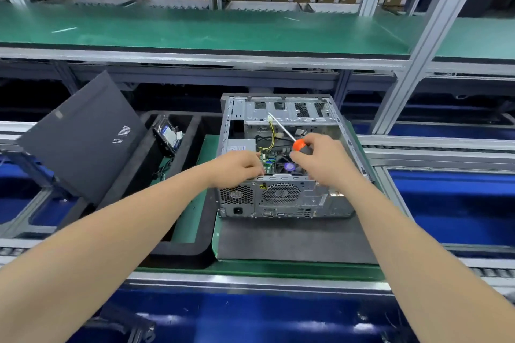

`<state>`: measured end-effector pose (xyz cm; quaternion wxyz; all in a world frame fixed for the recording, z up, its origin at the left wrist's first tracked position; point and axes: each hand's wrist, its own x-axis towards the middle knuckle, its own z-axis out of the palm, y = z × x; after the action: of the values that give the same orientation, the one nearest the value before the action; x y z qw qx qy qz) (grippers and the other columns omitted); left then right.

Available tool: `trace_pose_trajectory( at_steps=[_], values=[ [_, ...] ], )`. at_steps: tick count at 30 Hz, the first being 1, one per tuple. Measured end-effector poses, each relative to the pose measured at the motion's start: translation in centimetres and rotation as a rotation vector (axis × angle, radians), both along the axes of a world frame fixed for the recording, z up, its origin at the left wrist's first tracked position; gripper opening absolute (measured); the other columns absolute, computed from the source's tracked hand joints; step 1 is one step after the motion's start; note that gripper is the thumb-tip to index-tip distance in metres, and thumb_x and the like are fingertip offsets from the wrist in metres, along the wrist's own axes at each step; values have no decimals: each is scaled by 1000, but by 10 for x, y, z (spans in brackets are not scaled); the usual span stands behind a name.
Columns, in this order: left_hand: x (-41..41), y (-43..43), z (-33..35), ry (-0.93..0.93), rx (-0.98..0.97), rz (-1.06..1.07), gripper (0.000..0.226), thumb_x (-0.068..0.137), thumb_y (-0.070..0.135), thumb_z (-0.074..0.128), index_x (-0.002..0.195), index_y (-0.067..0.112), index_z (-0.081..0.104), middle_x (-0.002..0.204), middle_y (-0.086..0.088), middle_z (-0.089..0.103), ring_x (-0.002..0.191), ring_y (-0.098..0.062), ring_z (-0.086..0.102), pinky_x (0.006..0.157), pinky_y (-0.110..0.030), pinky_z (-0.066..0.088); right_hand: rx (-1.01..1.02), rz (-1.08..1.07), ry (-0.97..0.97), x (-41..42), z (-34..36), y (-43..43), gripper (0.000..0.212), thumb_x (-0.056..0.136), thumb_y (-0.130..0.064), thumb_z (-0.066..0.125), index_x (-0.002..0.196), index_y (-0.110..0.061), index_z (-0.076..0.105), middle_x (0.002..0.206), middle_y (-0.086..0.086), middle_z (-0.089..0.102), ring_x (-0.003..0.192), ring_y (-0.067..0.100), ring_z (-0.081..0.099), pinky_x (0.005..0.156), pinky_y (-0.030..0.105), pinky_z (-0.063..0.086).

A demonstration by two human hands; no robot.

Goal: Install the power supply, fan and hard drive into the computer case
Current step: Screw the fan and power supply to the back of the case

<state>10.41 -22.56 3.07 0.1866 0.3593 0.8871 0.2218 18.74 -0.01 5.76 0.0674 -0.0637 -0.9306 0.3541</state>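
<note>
We see one open computer case point(278, 198) on the surface point(278, 267). Our right hand point(320, 159) has its grip closed round one screwdriver point(299, 145) — the left hand point(237, 167) curls at the case's rear rim, and we cannot tell its grip. One hard drive point(167, 135) sits in the tray point(195, 248) beside the case.

computer case point(281, 198): bare grey metal, dull sheen | screwdriver point(299, 144): glossy orange plastic handle, shiny metal shaft | side panel point(80, 136): matt black | tray point(178, 248): black foam

Two hands point(239, 166) point(317, 159), one computer case point(281, 198), one screwdriver point(299, 144), one hard drive point(167, 135), one side panel point(80, 136).
</note>
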Motion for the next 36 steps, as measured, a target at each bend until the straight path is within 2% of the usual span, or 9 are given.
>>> trace_pose_trajectory(
  at_steps=[5, 7, 12, 15, 20, 24, 28, 32, 36],
  values=[
    [-27, -4, 4, -141, 15, -195, 29, 105, 25, 52, 102, 7, 74, 135, 18, 60, 138, 6, 37, 109, -11, 28, 82, 188, -177, -64, -14, 0, 18, 90, -26, 67, 96, -31, 50, 84, -2, 67, 67, 20, 62, 57, 33, 50],
    [-34, -4, 3, -117, 21, -242, 25, 105, 22, 53, 107, 13, 76, 137, 17, 60, 142, 5, 33, 115, -19, 27, 14, 289, -282, -80, -25, 4, 29, 85, -30, 77, 88, -31, 48, 86, 2, 68, 62, 20, 62, 56, 38, 50],
    [-37, -6, -1, -43, 57, -302, 26, 104, 19, 53, 118, 17, 75, 138, 13, 60, 144, 2, 30, 115, -13, 23, -122, 515, -482, -100, -38, 10, 51, 77, -39, 90, 97, -12, 52, 97, 8, 77, 67, 16, 60, 64, 43, 51],
    [-38, -5, 3, -75, 85, -318, 22, 102, 11, 56, 105, 12, 77, 126, 9, 68, 141, 0, 36, 110, -6, 20, -239, 606, -544, -107, -43, 10, 68, 76, -36, 92, 103, 7, 46, 93, 27, 69, 73, 24, 59, 63, 43, 45],
    [-34, -2, 2, -60, 122, -203, 19, 94, 10, 64, 96, 20, 79, 110, 9, 66, 121, -8, 55, 103, -31, 40, -356, 674, -555, -108, -55, 15, 57, 82, -17, 89, 105, 11, 45, 84, 14, 52, 80, 20, 63, 71, 39, 45],
    [-35, 2, -3, -25, 238, -70, 28, 82, -1, 64, 91, 22, 77, 99, 10, 71, 107, -11, 64, 94, -36, 48, -337, 746, -498, -103, -54, 19, 41, 88, -18, 83, 104, 2, 51, 91, 35, 57, 81, 18, 63, 71, 39, 46],
    [-42, 15, -9, 73, 306, -31, 17, 84, 6, 73, 89, 20, 80, 98, 14, 74, 100, -5, 65, 91, -28, 50, -369, 753, -455, -103, -49, 14, 29, 87, -3, 78, 104, -1, 54, 93, 32, 60, 81, 24, 70, 74, 50, 53],
    [-57, 15, -9, 49, 236, -141, 9, 88, 18, 76, 89, 24, 82, 99, 16, 74, 112, -8, 61, 102, -36, 44, -350, 710, -363, -98, -51, 11, 30, 81, -3, 76, 90, -19, 52, 69, 3, 65, 62, 10, 51, 61, 27, 45],
    [-65, 12, -11, 29, 53, -276, 10, 92, 42, 72, 95, 36, 79, 113, 25, 69, 133, -10, 44, 111, -42, 25, -361, 695, -361, -99, -53, 11, 33, 78, -4, 78, 84, -21, 51, 66, 3, 65, 58, 12, 50, 57, 27, 43]
  ],
)
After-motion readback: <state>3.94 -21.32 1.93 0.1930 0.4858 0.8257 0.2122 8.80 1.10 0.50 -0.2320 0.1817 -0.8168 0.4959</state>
